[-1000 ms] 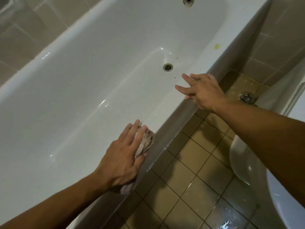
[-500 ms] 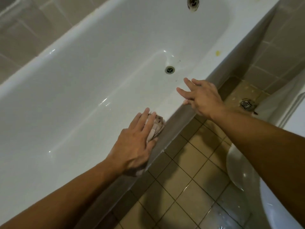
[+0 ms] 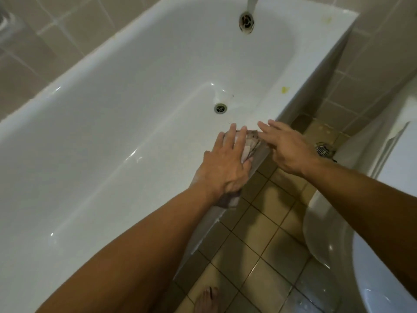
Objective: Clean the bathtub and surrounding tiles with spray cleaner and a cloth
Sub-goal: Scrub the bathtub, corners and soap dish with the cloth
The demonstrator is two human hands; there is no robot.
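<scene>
The bathtub is shiny white, with small yellow spots on its rim. The cloth is pale pink with brown lines. The floor tiles are tan with dark lines between, and the wall tiles are grey-brown.

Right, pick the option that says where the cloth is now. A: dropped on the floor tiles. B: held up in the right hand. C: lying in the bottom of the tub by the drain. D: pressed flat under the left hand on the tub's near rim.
D: the left hand lies with straight fingers on the cloth, pressing it onto the near rim of the bathtub; the right hand is open beside it, holding nothing.
</scene>
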